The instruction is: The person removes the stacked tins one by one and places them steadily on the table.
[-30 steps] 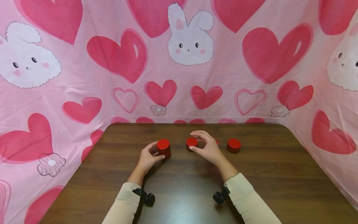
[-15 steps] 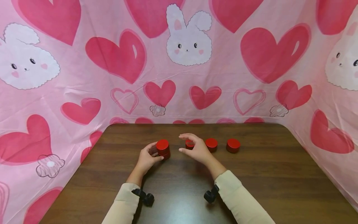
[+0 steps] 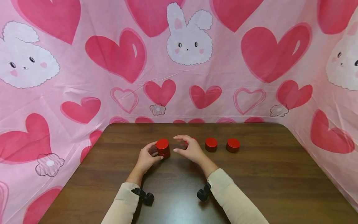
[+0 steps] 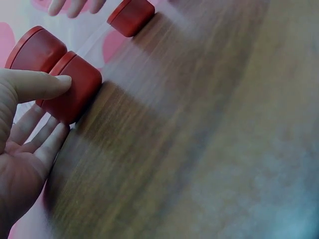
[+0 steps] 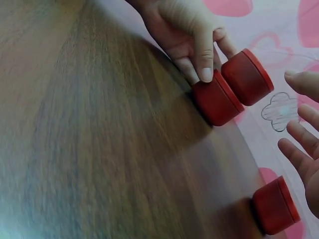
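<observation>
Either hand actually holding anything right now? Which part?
The left hand holds the two-high stack of red cylinders by the lower one's side, thumb in front, fingers behind. The right hand holds nothing, its fingers apart.

No readable text, no labels, brands or numbers on anything I see or hold here
</observation>
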### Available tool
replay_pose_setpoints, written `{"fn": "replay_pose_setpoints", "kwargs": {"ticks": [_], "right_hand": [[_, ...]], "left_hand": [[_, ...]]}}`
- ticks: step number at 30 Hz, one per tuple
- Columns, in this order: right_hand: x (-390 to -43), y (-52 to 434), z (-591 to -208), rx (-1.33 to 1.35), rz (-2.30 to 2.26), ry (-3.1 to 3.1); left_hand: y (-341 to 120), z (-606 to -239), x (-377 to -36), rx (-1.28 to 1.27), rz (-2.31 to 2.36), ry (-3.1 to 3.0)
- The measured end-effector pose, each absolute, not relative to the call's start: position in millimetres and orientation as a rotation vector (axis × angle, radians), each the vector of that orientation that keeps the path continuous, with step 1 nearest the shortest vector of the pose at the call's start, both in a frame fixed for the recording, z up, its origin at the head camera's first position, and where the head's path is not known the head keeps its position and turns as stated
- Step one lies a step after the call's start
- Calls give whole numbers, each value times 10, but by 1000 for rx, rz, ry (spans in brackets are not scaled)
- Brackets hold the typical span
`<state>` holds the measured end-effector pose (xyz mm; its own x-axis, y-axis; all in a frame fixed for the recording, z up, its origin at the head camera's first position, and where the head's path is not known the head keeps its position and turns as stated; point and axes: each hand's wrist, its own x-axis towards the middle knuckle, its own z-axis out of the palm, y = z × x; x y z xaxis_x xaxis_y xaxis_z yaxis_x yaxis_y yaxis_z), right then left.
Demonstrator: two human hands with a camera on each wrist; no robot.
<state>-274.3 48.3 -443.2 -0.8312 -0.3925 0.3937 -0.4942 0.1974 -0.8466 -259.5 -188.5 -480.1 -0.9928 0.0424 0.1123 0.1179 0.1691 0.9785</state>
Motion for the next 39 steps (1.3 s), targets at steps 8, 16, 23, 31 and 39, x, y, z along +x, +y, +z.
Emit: {"fn": "replay_pose_setpoints", "kwargs": {"ticks": [8, 16, 23, 31, 39], "right_hand": [[-2745, 333, -4494, 892, 1776, -2374], [-2745, 148, -4554, 819, 1822, -2313], [-2737, 50, -4568, 751, 1846, -2334], [-2738, -31, -4613, 669, 1892, -2349], [-2732, -22, -4636, 628, 1908, -2320]], "left_hand": [[-1855, -4610, -2482, -188, -2021, -2357], [-1832, -4497, -2402, -226, -2013, -2360], [-1835, -4516, -2416, -243, -2016, -2344], [-1826, -4504, -2406, -239, -2034, -2333], [-1827, -4489, -2400, -259, -2028, -2345]]}}
